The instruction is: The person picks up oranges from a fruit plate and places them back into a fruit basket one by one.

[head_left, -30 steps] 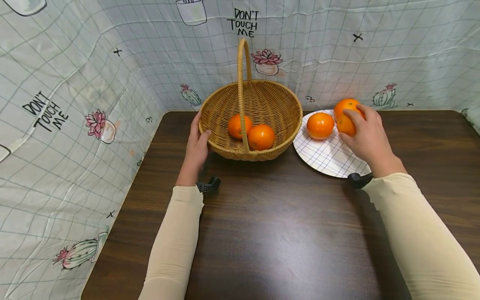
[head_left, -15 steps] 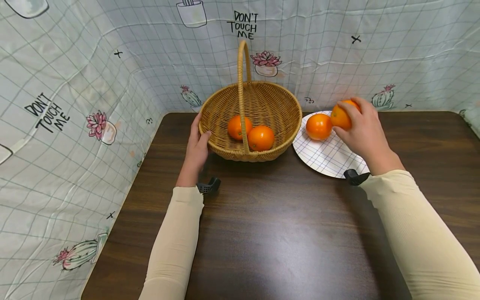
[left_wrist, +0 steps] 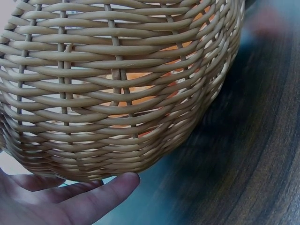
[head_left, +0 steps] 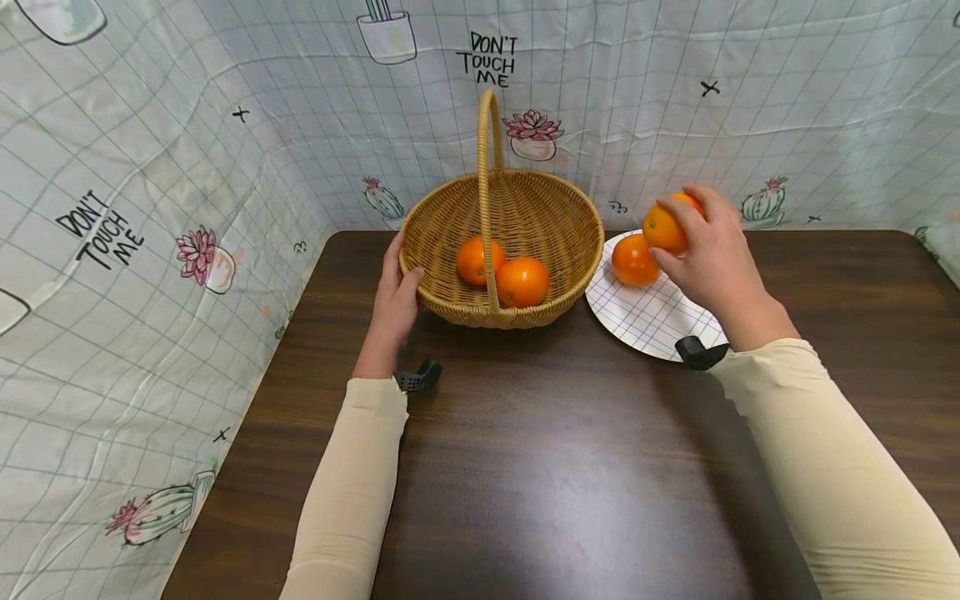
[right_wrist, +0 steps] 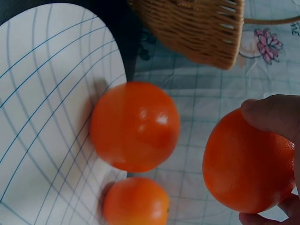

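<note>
Wicker basket [head_left: 555, 221], containing a rear orange [head_left: 471, 260] and a front orange [head_left: 522, 282]. Left hand [head_left: 393, 302] at the basket's left side, fingers fairly straight against it, thumb near the rim; presumably steadying it. Right hand [head_left: 716, 258], right of the basket, gripping a held orange [head_left: 663, 230] between curled fingers and thumb, likely to keep it clear of its neighbours. Checked plate [head_left: 652, 329], just right of the basket, perhaps set close for a short reach. Head view: one plate orange [head_left: 633, 267], overlapped by the held one. Right wrist view: a gap between those two, plus a second plate orange [right_wrist: 136, 204], farther from the basket. Left wrist view: orange colour through the basket's weave.
</note>
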